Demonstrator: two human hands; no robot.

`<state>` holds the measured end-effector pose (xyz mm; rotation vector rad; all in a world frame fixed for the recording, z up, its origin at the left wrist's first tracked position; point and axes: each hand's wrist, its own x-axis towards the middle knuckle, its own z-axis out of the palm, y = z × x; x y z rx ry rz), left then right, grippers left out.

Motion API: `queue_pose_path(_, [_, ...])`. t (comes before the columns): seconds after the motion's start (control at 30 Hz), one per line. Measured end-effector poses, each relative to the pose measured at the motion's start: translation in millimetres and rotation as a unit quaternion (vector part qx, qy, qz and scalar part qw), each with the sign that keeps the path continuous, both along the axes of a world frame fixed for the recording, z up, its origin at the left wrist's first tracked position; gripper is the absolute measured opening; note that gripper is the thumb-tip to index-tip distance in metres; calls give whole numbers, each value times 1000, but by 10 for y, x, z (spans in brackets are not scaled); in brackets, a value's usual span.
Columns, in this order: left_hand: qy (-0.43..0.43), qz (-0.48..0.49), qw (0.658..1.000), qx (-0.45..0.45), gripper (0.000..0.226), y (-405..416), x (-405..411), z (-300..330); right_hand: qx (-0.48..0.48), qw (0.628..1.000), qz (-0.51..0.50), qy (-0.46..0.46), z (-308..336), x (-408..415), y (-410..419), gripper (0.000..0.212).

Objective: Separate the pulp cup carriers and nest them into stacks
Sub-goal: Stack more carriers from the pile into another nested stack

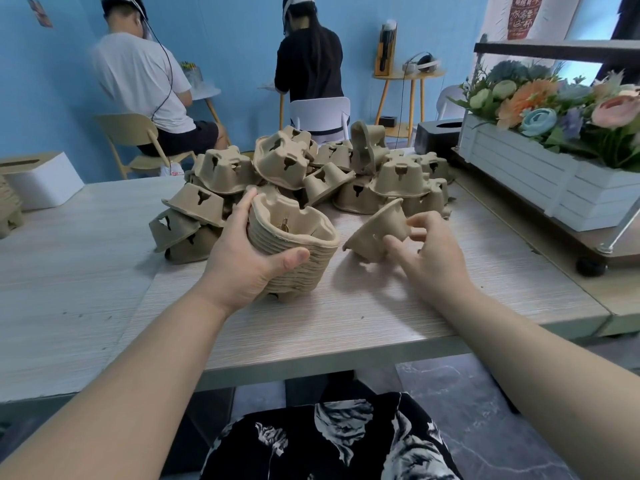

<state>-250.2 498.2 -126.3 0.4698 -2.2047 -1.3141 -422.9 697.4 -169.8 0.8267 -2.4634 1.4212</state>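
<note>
**Left hand holding nested stack, right hand at a single carrier**

Left hand (242, 258): fingers and thumb curled round a nested stack of brown moulded-pulp cup carriers (294, 251), centre of frame. Stack sits open side up, base touching the pale wood-grain table (104, 271), tilted slightly.

Right hand (427, 252): just right of the stack, fingers loosely bent at a single brown pulp carrier (375, 230) lying on its side on the table. Thumb and fingertips are at its edge; can't tell whether they actually pinch it.

Behind both hands, upper centre: loose heap of unsorted brown pulp carriers (301, 171), mostly upside down, piled on each other.

Far left edge: another brown pulp stack (8, 209), partly cut off, next to a white tissue box with wooden lid (38, 178).

Right side: white slatted planter box with artificial flowers (554, 168) on a raised shelf; black tissue box (438, 133) just left of it.

Upper left: two people seated on chairs, backs turned, facing the blue wall (235, 46).
</note>
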Motion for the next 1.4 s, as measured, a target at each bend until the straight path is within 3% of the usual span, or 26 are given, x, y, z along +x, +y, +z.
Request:
queue_pose_path(0.13, [-11,2,1000,-8,136,7,-23,10,17,999,20,47,22,19,57,80])
queue_pose_path(0.2, [-17,4,1000,-16,136,2,-38,9,43,994,37,92,45,19,71,89])
queue_pose_path(0.47, [-26,16,999,-40,137,16,-66,21,187,962,96,174,255,79,2,85])
queue_pose_path(0.6, [-18,10,999,-34,135,24,-37,24,242,944,135,181,338,105,-73,68])
queue_pose_path(0.7, [-4,3,999,-32,127,42,-11,29,202,954,109,194,292,91,-60,52])
queue_pose_path(0.87, [-1,5,998,-60,88,61,-12,44,165,959,63,222,146,3,31,15])
queue_pose_path(0.97, [-4,1,998,-57,88,56,-12,41,140,968,49,204,159,-11,64,15])
queue_pose_path(1.17, [3,1,999,-34,89,52,12,39,-21,982,16,189,364,67,-35,15])
queue_pose_path(1.27, [6,12,999,-37,87,74,-5,38,-77,970,55,223,475,207,-177,19])
queue_pose_path(1.4, [7,25,998,-50,90,64,-32,10,-61,956,137,252,392,351,-308,27])
